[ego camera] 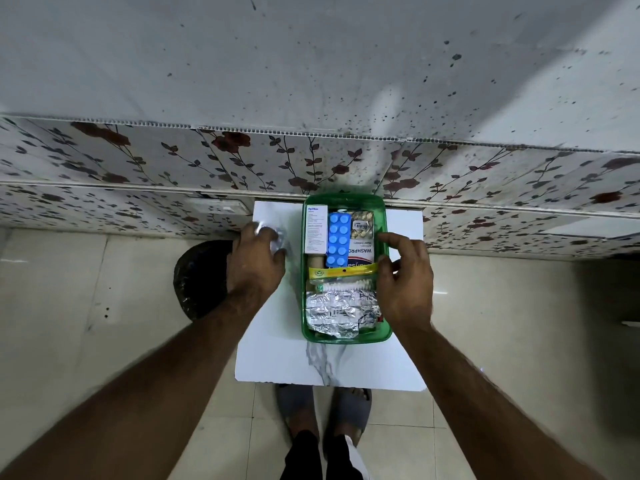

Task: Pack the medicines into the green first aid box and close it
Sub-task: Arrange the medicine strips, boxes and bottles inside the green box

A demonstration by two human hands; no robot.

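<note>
The green first aid box lies open on a small white table. Inside are a white carton, a blue blister pack, a yellowish pill strip, a Washproof plaster box and crumpled silver blister strips. A yellow pack lies across the middle of the box. My right hand is at the box's right rim, thumb and fingers on the yellow pack's right end. My left hand is on the table left of the box, fingers curled over a shiny silver strip.
The table stands against a flower-patterned wall panel with a white switch plate at its left. A dark round object sits on the tiled floor left of the table. My feet in grey slippers are below the table's front edge.
</note>
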